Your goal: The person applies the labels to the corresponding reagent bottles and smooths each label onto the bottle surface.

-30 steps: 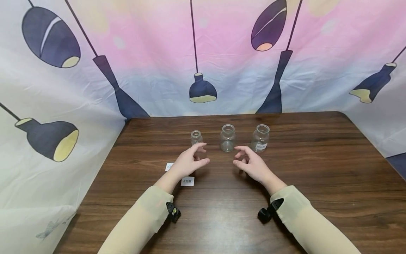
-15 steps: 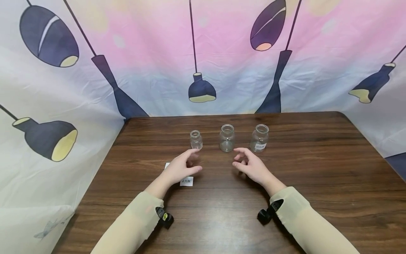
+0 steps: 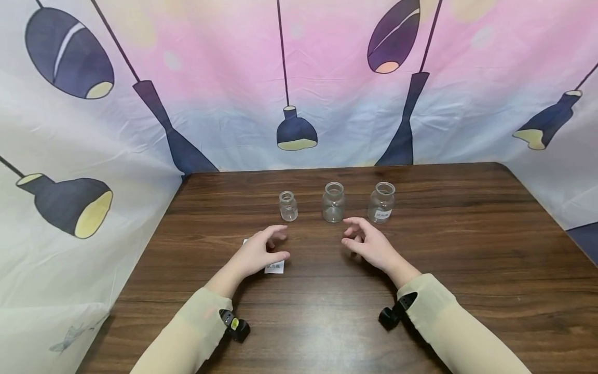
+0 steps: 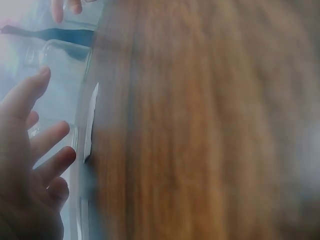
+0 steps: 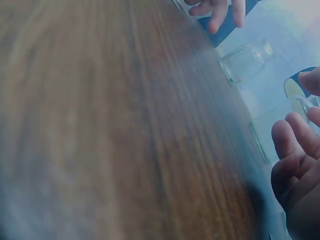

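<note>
Three clear glass bottles without lids stand in a row towards the back of the table: a small bottle (image 3: 288,209), a larger middle bottle (image 3: 333,208) and a right bottle (image 3: 380,203) with a white label on its lower front. My left hand (image 3: 257,251), fingers loosely bent and holding nothing, hovers over two white paper labels. The nearer label (image 3: 274,267) shows printed characters; of the farther label (image 3: 245,241) only a corner peeks out. My right hand (image 3: 370,245) is also without anything in it, fingers relaxed, just in front of the gap between the middle and right bottles.
All of this is on a brown wood-grain table (image 3: 467,234). Behind and to the sides hangs a cloth (image 3: 224,124) printed with lamps. A small black camera (image 3: 239,329) is strapped at the left cuff, another camera (image 3: 389,318) at the right.
My left hand has drawn back towards the left and down, away from the small bottle, and now covers more of the labels. My right hand has barely moved.
</note>
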The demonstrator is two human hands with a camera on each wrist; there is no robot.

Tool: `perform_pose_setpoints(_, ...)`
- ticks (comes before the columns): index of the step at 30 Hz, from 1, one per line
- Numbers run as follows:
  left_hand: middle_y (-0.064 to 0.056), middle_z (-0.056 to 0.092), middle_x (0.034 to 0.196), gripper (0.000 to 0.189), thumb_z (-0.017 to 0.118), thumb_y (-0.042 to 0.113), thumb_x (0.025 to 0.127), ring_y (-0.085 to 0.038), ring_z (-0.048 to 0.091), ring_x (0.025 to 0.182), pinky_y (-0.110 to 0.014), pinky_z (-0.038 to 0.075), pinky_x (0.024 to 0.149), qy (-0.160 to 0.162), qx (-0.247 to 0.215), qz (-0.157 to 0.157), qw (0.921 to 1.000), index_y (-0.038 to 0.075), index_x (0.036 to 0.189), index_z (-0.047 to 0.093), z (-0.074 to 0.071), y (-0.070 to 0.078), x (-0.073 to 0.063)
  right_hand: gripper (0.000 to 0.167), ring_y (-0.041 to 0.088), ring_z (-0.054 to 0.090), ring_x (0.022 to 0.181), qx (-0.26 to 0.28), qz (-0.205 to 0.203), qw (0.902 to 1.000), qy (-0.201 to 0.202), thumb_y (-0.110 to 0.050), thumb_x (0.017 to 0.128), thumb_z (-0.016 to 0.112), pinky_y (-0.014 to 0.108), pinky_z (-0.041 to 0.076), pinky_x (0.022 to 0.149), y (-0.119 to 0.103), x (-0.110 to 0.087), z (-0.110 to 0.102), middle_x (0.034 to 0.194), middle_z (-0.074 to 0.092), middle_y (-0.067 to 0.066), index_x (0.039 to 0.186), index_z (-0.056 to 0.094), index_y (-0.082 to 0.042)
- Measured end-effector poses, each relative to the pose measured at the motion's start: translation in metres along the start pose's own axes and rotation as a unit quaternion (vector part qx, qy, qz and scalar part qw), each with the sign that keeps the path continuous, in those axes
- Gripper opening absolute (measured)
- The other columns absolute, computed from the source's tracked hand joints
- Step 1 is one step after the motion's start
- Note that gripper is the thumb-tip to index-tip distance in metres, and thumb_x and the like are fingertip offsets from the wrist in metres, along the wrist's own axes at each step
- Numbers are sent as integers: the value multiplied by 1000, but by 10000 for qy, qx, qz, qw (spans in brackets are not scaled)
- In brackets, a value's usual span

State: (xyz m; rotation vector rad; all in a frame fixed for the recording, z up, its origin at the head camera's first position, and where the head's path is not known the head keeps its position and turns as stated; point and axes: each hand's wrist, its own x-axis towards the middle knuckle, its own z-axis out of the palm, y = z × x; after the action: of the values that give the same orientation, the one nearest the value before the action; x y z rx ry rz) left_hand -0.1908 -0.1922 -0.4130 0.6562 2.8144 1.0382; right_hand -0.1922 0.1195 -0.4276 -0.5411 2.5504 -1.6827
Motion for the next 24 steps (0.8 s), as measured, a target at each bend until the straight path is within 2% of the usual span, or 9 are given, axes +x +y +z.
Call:
perform_pose_setpoints(12, 10, 63, 113, 62, 75, 38, 78, -17, 50, 102, -42, 40, 88, 3, 173, -3, 9999, 18, 132, 52, -4, -11, -16, 47, 19, 54, 63, -56, 27, 10000, -16, -14, 87, 66, 33, 48, 49, -1, 0, -1, 103, 59, 9, 130, 48, -5)
perform_pose_setpoints(24, 13, 63, 109, 62, 77, 37, 76, -16, 47, 102, -46, 31, 92, -63, 149, 107, 9998, 18, 130, 54, -3, -14, -25, 47, 18, 54, 63, 4, 53, 10000, -31, -16, 87, 66, 34, 49, 49, 4, -1, -2, 103, 58, 10, 130, 48, -6)
